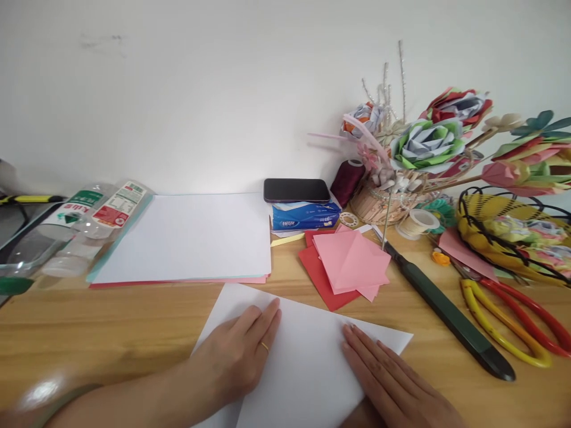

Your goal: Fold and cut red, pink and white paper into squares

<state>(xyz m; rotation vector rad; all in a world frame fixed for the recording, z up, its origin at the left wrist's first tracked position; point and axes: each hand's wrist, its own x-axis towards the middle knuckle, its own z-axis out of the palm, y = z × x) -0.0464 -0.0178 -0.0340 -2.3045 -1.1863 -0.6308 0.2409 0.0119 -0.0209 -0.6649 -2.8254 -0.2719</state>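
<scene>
White paper point(307, 356): lay before the person, apparently folded; likely light, crisp and easily creased, best taken by its edges.
Left hand point(243, 351): rested on its left part, pinching nothing.
Right hand point(392, 377): pressed flat near its right corner, apart from the left.
Table point(134, 333): smooth, glossy wood grain.
Pink squares point(352, 261): thin, matte, fanned over red paper point(322, 282).
Flowers point(428, 142): layered, curled paper petals.

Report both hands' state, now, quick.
Left hand: open, fingers together, resting on the white paper.
Right hand: open, fingers extended, laid on the same paper towards its right corner.
</scene>
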